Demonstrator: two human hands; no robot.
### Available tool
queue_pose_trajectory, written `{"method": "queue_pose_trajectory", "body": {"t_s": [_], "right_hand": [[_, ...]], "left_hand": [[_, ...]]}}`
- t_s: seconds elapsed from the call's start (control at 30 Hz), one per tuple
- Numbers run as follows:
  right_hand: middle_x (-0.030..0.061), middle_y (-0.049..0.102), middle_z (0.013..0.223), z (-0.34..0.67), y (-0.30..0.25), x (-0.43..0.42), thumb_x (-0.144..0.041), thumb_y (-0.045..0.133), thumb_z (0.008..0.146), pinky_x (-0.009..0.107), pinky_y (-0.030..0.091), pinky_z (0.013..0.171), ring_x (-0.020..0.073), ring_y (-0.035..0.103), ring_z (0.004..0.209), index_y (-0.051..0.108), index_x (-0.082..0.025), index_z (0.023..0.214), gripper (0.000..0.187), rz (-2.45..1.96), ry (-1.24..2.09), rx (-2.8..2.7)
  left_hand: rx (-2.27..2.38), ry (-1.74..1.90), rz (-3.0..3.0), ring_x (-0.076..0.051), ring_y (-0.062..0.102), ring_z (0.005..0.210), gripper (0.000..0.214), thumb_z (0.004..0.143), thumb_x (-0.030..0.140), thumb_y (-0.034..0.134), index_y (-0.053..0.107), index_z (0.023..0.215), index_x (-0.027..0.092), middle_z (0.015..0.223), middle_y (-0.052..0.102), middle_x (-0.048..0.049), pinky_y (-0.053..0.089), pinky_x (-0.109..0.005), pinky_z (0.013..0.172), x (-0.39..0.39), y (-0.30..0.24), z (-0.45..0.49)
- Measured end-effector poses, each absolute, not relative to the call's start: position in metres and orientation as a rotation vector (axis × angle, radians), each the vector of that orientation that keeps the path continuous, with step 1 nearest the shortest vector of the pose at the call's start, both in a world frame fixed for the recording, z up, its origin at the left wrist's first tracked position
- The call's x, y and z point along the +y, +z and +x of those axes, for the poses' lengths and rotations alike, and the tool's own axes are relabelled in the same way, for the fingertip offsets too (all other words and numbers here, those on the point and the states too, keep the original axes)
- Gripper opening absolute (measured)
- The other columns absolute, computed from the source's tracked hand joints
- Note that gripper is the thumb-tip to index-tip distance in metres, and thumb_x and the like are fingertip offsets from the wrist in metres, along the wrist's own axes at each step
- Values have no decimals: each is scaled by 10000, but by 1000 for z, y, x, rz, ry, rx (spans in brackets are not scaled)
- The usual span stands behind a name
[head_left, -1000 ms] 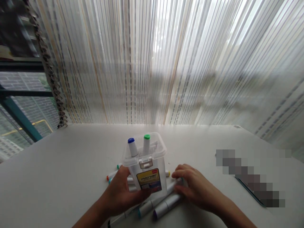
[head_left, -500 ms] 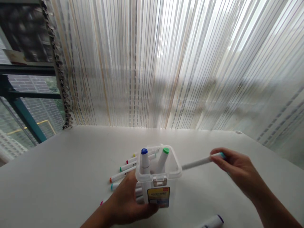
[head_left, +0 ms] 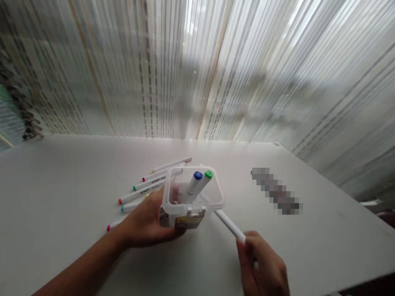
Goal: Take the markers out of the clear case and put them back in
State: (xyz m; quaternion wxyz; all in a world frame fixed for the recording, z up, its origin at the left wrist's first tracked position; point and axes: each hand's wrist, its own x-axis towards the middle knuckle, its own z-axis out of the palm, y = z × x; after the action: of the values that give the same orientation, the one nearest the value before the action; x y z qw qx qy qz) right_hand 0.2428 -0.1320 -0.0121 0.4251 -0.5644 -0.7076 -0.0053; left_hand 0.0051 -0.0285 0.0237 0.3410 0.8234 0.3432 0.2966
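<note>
My left hand (head_left: 148, 218) is wrapped around the left side of a clear plastic box (head_left: 218, 197) with a yellow label on its front. Inside lean a blue-capped marker (head_left: 194, 185) and a green-capped marker (head_left: 204, 182), both tops poking above the rim. In my right hand (head_left: 262, 263) is a white marker (head_left: 230, 224), gripped at its near end. Its far end reaches the right side of the box; whether it touches cannot be told. The fingers hide that marker's cap colour.
Several white markers with coloured ends, such as an orange-ended marker (head_left: 135, 196), lie left of and behind the box on the white table (head_left: 77, 176). A pixelated long item (head_left: 276, 191) lies to the right. A striped curtain (head_left: 173, 74) hangs behind the table.
The view has swung right and down. My right hand has come lower and nearer, its marker now slanting up-left to the box. My left hand still holds the box, which is tilted more.
</note>
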Motion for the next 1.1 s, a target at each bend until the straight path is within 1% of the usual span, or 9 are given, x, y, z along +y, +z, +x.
{"method": "queue_pose_trajectory", "body": {"t_s": [0.1, 0.2, 0.33, 0.47, 0.6, 0.73, 0.87, 1.0, 1.1], "right_hand": [[10, 502, 623, 244, -12, -121, -171, 404, 886, 243, 334, 510, 144, 502, 563, 393, -216, 681, 210, -1513, -148, -1901], [13, 514, 611, 248, -6, -108, -187, 388, 891, 251, 310, 512, 148, 490, 551, 395, -212, 670, 223, -1567, -296, -1974], [24, 527, 586, 248, 2, -92, -134, 355, 870, 260, 319, 526, 167, 491, 569, 412, -209, 644, 244, -1544, -387, -2064], [56, 598, 655, 243, 12, -77, -66, 388, 809, 273, 369, 585, 187, 529, 634, 485, -190, 652, 223, -1663, -283, -2237], [81, 652, 771, 234, 25, -60, -47, 426, 771, 283, 399, 623, 211, 582, 706, 577, -161, 790, 190, -1823, -132, -2378], [89, 674, 810, 223, 39, -38, -39, 433, 744, 269, 395, 602, 229, 624, 756, 583, -150, 887, 236, -1912, -10, -2446], [95, 683, 810, 217, 41, -19, -103, 434, 775, 261, 383, 578, 232, 642, 729, 567, -142, 920, 200, -1841, 51, -2456], [89, 684, 826, 220, 33, -13, -112, 371, 824, 234, 371, 579, 188, 633, 709, 546, -146, 907, 196, -1813, 97, -2309], [67, 676, 745, 225, 29, -15, -143, 343, 842, 235, 334, 531, 180, 614, 650, 534, -164, 879, 196, -1799, 139, -2246]], "left_hand": [[861, 735, 2158, -182, 583, 742, 245, 724, 331, 603, 490, 899, 202, 820, 583, -15, 479, -263, 694, -31, 28, 9], [830, 745, 2151, -176, 586, 748, 325, 706, 291, 624, 466, 976, 202, 860, 586, -17, 478, -265, 700, -34, 32, 11], [853, 758, 2189, -165, 551, 721, 303, 672, 261, 652, 461, 897, 195, 836, 571, -10, 457, -258, 657, -36, 34, 13], [828, 735, 2206, -156, 524, 728, 314, 652, 193, 659, 475, 906, 191, 845, 562, 0, 443, -251, 670, -38, 38, 16], [775, 709, 2160, -176, 536, 785, 362, 648, 185, 666, 477, 957, 188, 897, 586, -15, 447, -268, 718, -37, 36, 18], [773, 698, 2129, -179, 536, 785, 333, 658, 214, 669, 496, 941, 192, 897, 589, -12, 449, -274, 723, -34, 32, 18], [788, 695, 2141, -185, 533, 806, 347, 635, 225, 679, 512, 938, 196, 913, 583, -7, 449, -273, 745, -32, 34, 19], [721, 640, 2148, -191, 539, 860, 293, 634, 202, 657, 543, 904, 215, 916, 588, 15, 440, -259, 799, -32, 41, 20], [763, 632, 2139, -198, 538, 872, 402, 611, 202, 693, 537, 981, 227, 964, 589, 8, 445, -266, 812, -33, 44, 19]]}}
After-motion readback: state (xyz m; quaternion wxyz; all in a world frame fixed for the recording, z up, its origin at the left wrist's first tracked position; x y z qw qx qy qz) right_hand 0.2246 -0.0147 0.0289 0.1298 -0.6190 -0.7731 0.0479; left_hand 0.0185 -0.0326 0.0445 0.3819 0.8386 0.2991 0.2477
